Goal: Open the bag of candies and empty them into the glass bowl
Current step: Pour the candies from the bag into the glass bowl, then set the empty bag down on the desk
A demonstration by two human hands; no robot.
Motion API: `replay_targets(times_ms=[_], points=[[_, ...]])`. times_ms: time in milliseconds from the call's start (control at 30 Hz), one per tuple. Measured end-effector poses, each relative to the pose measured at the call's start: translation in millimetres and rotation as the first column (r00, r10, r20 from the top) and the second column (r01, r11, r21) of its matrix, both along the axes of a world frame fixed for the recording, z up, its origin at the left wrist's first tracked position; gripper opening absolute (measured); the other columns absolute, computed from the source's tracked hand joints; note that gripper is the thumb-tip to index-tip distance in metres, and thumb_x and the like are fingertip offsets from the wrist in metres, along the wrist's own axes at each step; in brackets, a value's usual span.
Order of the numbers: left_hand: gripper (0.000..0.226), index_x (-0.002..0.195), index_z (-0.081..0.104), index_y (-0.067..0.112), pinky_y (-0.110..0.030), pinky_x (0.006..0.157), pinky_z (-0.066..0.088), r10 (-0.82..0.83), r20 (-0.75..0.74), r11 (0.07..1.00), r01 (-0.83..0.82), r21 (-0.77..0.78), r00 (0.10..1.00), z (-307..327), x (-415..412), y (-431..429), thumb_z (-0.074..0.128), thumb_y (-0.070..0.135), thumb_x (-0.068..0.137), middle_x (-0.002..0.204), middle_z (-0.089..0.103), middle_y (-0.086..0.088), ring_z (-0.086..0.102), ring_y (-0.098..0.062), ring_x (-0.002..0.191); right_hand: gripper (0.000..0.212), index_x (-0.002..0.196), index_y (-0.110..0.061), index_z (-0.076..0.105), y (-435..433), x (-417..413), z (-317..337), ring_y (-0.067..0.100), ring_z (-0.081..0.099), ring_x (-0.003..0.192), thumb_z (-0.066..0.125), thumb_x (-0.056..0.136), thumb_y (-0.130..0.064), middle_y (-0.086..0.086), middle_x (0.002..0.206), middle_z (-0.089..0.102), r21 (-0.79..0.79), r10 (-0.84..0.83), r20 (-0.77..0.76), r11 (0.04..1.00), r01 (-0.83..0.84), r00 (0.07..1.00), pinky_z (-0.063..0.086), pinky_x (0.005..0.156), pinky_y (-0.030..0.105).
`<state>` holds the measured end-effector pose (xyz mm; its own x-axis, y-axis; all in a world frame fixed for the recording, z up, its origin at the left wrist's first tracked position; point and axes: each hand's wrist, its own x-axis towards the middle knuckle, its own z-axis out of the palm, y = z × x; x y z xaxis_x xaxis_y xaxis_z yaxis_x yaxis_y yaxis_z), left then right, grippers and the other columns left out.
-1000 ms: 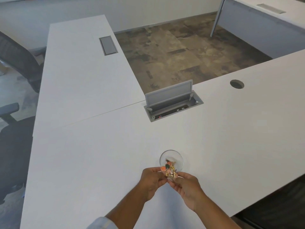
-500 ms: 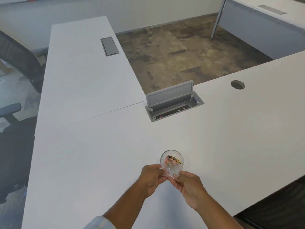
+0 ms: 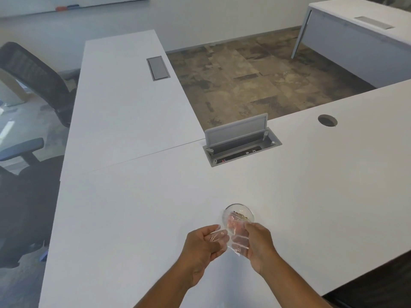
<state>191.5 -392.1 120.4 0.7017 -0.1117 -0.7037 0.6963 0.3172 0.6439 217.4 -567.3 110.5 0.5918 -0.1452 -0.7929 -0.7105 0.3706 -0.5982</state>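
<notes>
A small glass bowl (image 3: 246, 210) stands on the white desk near its front edge, with wrapped candies (image 3: 239, 215) partly visible inside. A clear plastic bag (image 3: 235, 235) hangs just in front of the bowl and overlaps its near rim; it looks limp and mostly see-through. My left hand (image 3: 203, 246) pinches the bag's left side. My right hand (image 3: 260, 243) grips its right side. Both hands hover just above the desk, on the near side of the bowl.
An open grey cable hatch (image 3: 241, 141) with a raised lid sits behind the bowl. A round cable hole (image 3: 327, 120) is at the right. A closed hatch (image 3: 158, 68) lies on the left desk wing. Office chairs (image 3: 33, 76) stand at the left.
The candies that were bunched in the bag above the bowl have dropped into the bowl. The bag now hangs slack between my hands, which have drawn back a little toward me.
</notes>
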Motion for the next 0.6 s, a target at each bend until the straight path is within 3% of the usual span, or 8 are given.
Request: replay_targets(times_ms=[100, 200, 267, 333, 467, 533, 600], points=[[0.047, 0.137, 0.07, 0.002, -0.032, 0.087, 0.07, 0.014, 0.051, 1.0, -0.012, -0.027, 0.999, 3.3, -8.9, 6.7, 0.076, -0.015, 0.093, 0.12, 0.088, -0.012, 0.085, -0.026, 0.113, 0.025, 0.109, -0.011, 0.071, 11.4, 2.4, 7.8, 0.033, 0.075, 0.075, 0.047, 0.101, -0.009, 0.016, 0.102, 0.078, -0.143, 0.031, 0.055, 0.989, -0.023, 0.998, 0.065, 0.058, 0.039], [0.034, 0.127, 0.078, 0.011, -0.039, 0.095, 0.07, 0.002, 0.116, 1.0, -0.001, -0.008, 0.993, 8.7, -10.7, 13.8, 0.087, 0.016, 0.094, 0.12, 0.087, -0.016, 0.083, -0.034, 0.116, 0.025, 0.104, -0.016, 0.069, 24.2, 0.3, 19.3, 0.03, 0.075, 0.07, 0.045, 0.101, -0.011, 0.015, 0.097, 0.078, -0.216, 0.111, 0.134, 0.973, -0.08, 0.985, 0.062, 0.055, 0.035], [0.029, 0.112, 0.085, 0.014, -0.043, 0.09, 0.071, 0.032, 0.105, 0.996, -0.041, 0.084, 0.994, 14.2, -8.4, 17.0, 0.082, 0.039, 0.098, 0.108, 0.088, -0.016, 0.086, -0.035, 0.103, 0.024, 0.103, -0.016, 0.066, 32.1, -4.4, 23.8, 0.026, 0.072, 0.061, 0.042, 0.104, -0.016, 0.015, 0.091, 0.076, -0.263, 0.17, 0.186, 0.958, -0.117, 0.968, 0.059, 0.052, 0.034], [0.041, 0.108, 0.082, 0.009, -0.042, 0.078, 0.071, 0.078, 0.1, 0.979, -0.095, 0.181, 0.992, 16.5, -5.4, 19.2, 0.07, 0.048, 0.104, 0.089, 0.086, -0.014, 0.086, -0.032, 0.083, 0.025, 0.1, -0.016, 0.062, 41.0, -10.5, 26.4, 0.02, 0.066, 0.052, 0.039, 0.107, -0.02, 0.013, 0.085, 0.072, -0.316, 0.23, 0.237, 0.937, -0.149, 0.944, 0.056, 0.047, 0.032], [0.043, 0.091, 0.068, 0.002, -0.03, 0.056, 0.06, 0.061, 0.252, 0.885, -0.169, 0.435, 0.966, 18.5, -8.0, 21.5, 0.055, 0.037, 0.112, 0.07, 0.071, -0.008, 0.071, -0.019, 0.06, 0.025, 0.097, -0.022, 0.055, 60.4, -21.0, 29.9, 0.018, 0.062, 0.044, 0.035, 0.112, -0.026, 0.018, 0.082, 0.067, -0.436, 0.347, 0.314, 0.88, -0.19, 0.884, 0.052, 0.038, 0.031], [0.04, 0.084, 0.06, 0.006, -0.027, 0.052, 0.051, 0.046, 0.331, 0.819, -0.225, 0.528, 0.943, 20.1, -10.9, 24.3, 0.05, 0.032, 0.114, 0.067, 0.062, -0.005, 0.06, -0.019, 0.059, 0.024, 0.095, -0.022, 0.051, 70.8, -24.1, 31.1, 0.018, 0.058, 0.043, 0.035, 0.112, -0.028, 0.02, 0.079, 0.064, -0.548, 0.413, 0.331, 0.816, -0.184, 0.849, 0.048, 0.037, 0.03], [0.04, 0.083, 0.055, 0.006, -0.027, 0.054, 0.041, -0.002, 0.401, 0.73, -0.273, 0.627, 0.916, 22.2, -13.1, 28.8, 0.047, 0.028, 0.115, 0.067, 0.054, 0.001, 0.047, -0.013, 0.061, 0.023, 0.092, -0.022, 0.048, 79.1, -26.2, 31.8, 0.009, 0.053, 0.05, 0.036, 0.111, -0.026, 0.008, 0.07, 0.058, -0.688, 0.495, 0.358, 0.713, -0.134, 0.792, 0.044, 0.046, 0.034]])
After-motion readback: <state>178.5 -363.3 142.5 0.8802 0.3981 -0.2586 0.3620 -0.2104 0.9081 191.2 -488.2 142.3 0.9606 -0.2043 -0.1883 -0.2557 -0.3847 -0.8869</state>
